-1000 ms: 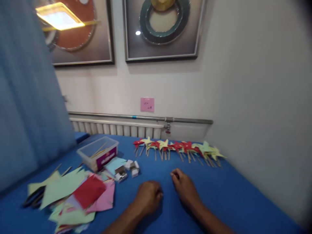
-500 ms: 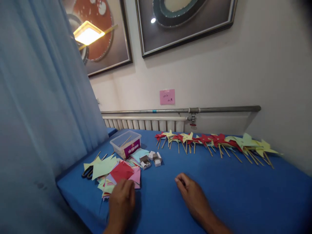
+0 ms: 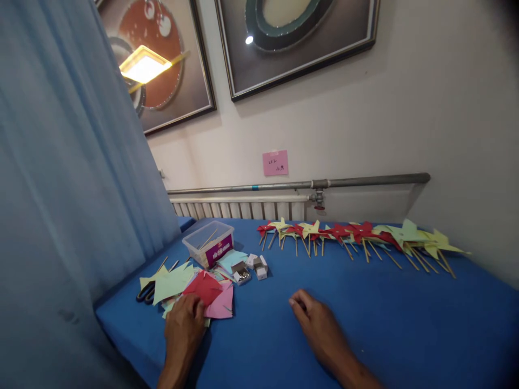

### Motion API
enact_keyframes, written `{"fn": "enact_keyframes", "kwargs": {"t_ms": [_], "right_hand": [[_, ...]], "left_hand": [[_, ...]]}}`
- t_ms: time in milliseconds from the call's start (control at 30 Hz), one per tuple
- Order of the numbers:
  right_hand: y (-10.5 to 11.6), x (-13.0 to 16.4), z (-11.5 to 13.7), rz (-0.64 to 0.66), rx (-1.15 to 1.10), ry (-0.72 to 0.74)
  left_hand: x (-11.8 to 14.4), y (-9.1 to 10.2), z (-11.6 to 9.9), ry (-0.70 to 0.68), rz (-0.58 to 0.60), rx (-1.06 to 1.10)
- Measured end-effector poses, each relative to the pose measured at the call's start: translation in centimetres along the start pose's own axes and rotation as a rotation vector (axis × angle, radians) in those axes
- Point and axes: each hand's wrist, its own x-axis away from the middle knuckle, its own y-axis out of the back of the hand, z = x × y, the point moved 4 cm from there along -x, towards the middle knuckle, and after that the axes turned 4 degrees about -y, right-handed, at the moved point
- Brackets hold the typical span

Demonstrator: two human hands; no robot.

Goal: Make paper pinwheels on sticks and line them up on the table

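A: On the blue bench (image 3: 365, 313), the left hand (image 3: 183, 328) is laid on the near edge of the paper pile (image 3: 194, 289), fingers curled over the sheets; whether one is pinched cannot be told.

B: The right hand (image 3: 320, 327) is rested flat, nothing held. If one sheet is dragged, the stack could be slid onto the scissors (image 3: 146, 292) left of the grip, or off the edge.

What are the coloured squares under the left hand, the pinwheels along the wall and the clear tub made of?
The coloured squares look like thin matte paper: flat, sharp-cornered, overlapping under the left hand. The pinwheels seem to be folded paper on pale sticks, probably wood or bamboo. The clear tub looks like glossy see-through plastic, its contents showing through.
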Motion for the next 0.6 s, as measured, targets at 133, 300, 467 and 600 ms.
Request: {"fn": "enact_keyframes", "kwargs": {"t_ms": [133, 300, 467, 600], "right_hand": [[0.1, -0.1, 0.2, -0.01, -0.023, 0.016], [0.1, -0.1, -0.1, -0.015, -0.066, -0.004], [0.2, -0.1, 0.0, -0.037, -0.096, 0.011], [0.4, 0.0, 0.6, -0.049, -0.122, 0.023]], "left_hand": [[-0.1, 0.4, -0.4, 0.006, 0.068, -0.023], [-0.4, 0.6, -0.5, 0.053, 0.085, 0.103], [-0.9, 1.8, 0.7, 0.219, -0.061, 0.349], [-1.1, 4.3, -0.6, 0.351, -0.353, 0.496]]}}
